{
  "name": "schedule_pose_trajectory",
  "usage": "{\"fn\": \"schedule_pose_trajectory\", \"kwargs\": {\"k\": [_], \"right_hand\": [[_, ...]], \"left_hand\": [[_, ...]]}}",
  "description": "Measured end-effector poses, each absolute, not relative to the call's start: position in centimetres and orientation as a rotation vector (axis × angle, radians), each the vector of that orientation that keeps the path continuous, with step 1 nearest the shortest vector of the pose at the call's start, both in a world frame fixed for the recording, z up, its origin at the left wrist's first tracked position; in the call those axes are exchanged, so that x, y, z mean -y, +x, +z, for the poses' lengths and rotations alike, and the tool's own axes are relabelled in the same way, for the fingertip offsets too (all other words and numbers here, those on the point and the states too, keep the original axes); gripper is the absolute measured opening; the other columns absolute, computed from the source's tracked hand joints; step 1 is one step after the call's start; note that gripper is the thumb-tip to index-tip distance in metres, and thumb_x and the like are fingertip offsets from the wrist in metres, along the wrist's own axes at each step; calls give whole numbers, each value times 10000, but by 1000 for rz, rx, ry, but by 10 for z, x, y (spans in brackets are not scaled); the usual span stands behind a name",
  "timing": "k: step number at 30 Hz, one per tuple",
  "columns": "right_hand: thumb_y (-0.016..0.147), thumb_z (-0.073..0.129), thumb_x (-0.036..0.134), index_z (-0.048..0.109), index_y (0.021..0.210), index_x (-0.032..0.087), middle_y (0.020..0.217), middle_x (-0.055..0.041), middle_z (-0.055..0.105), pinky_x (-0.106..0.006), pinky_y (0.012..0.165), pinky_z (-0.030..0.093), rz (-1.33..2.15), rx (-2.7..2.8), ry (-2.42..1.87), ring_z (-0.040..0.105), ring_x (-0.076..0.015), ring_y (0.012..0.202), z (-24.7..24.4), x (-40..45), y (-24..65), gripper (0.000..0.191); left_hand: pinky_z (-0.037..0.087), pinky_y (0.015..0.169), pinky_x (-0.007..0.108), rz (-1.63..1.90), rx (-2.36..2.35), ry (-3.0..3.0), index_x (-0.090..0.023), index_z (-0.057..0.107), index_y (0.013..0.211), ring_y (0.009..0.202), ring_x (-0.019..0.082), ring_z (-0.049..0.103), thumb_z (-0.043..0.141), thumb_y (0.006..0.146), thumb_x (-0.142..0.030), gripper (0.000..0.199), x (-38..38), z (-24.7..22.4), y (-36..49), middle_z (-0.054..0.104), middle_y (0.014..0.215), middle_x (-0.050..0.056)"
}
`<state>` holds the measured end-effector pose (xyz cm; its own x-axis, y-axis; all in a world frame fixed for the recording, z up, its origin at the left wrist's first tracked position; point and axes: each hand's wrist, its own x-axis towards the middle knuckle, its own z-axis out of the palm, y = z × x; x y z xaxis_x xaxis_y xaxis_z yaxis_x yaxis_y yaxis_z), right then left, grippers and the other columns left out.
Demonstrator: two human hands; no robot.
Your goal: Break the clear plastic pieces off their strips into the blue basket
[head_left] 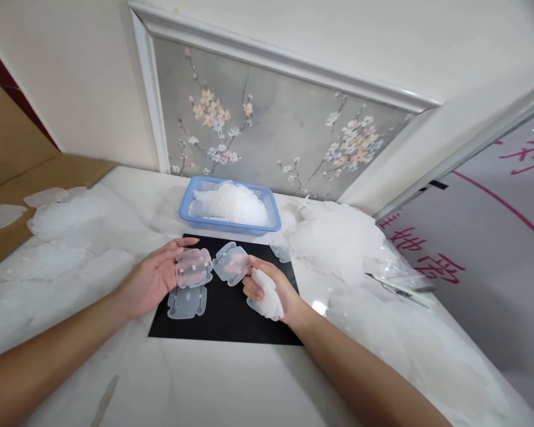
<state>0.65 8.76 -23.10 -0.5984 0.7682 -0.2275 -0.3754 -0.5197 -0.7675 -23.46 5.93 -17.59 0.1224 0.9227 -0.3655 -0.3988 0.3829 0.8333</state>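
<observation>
Blue bskt: heaped white pcs | L hand: grips clr pc | R hand: grips 2nd pc, stack

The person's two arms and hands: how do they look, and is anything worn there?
The left hand and right hand are ungloved, with no visible rings. The left forearm and right forearm taper toward the hand, without visible sleeve, watch or markings.

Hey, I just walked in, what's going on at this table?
A person is handling thin, translucent pieces above a black mat. One piece lies across the left hand's fingers; the right hand pinches another and holds a small stack. A blue basket of similar pieces stands behind, with loose heaps on both sides.
</observation>
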Motion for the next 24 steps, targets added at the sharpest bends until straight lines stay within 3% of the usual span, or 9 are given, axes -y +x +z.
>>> {"fn": "schedule_pose_trajectory", "kwargs": {"k": [4, 9, 11, 14, 17, 18, 21, 24], "right_hand": [[778, 760, 573, 553, 747, 222, 419, 78, 445, -222, 381, 214, 2093, 892, -757, 313, -89, 359, -230, -86, 6, 409], [734, 745, 687, 446, 584, 217, 477, 64, 403, -227, 407, 228, 1843, 1013, -880, 310, -77, 417, -223, -81, 2, 578], [710, 797, 618, 378, 550, 222, 511, 70, 361, -230, 427, 222, 1743, 1133, -882, 280, -75, 454, -221, -77, 1, 599], [761, 794, 392, 369, 576, 226, 582, 47, 432, -245, 493, 294, 1536, 1415, -943, 351, -99, 523, -219, -72, 1, 492], [803, 697, 222, 559, 777, 232, 848, -11, 589, -291, 617, 431, 1202, 1730, -964, 492, -130, 626, -220, -67, 0, 141], [807, 671, 190, 613, 916, 247, 998, -38, 619, -313, 660, 467, 1106, 1816, -944, 529, -135, 657, -221, -65, 0, 136], [837, 623, 167, 622, 1227, 310, 1427, -102, 526, -358, 717, 528, 950, 2022, -852, 614, -157, 752, -223, -60, -2, 416], [898, 578, 219, 704, 1130, 314, 1473, -77, 540, -363, 750, 549, 965, 2060, -792, 667, -231, 992, -222, -58, -5, 280]], "left_hand": [[587, 912, 470, 1057, -1014, 627, -242, 674, 1092, 1147, 306, 650, 601, 878, -286, 231, -59, -175, -234, 737, 1066, 90], [576, 932, 500, 1037, -953, 581, -232, 681, 1089, 1166, 312, 642, 547, 922, -308, 228, -57, -173, -233, 741, 1041, 95], [568, 936, 523, 1029, -919, 575, -230, 688, 1103, 1197, 331, 625, 535, 931, -341, 256, -56, -173, -232, 738, 1057, 106], [553, 944, 557, 1015, -849, 583, -217, 683, 1155, 1234, 355, 596, 532, 937, -402, 323, -54, -174, -232, 727, 1115, 131], [535, 952, 580, 1001, -784, 596, -207, 673, 1186, 1225, 365, 598, 528, 946, -459, 377, -53, -175, -232, 708, 1166, 146], [529, 955, 583, 993, -766, 601, -206, 669, 1195, 1203, 365, 611, 528, 947, -472, 389, -52, -175, -231, 703, 1176, 144], [509, 978, 578, 965, -725, 623, -213, 656, 1219, 1135, 343, 641, 529, 949, -495, 410, -50, -175, -230, 694, 1179, 125], [493, 1000, 552, 924, -747, 705, -244, 633, 1255, 1164, 336, 625, 514, 947, -521, 431, -47, -176, -227, 680, 1220, 111]]}}
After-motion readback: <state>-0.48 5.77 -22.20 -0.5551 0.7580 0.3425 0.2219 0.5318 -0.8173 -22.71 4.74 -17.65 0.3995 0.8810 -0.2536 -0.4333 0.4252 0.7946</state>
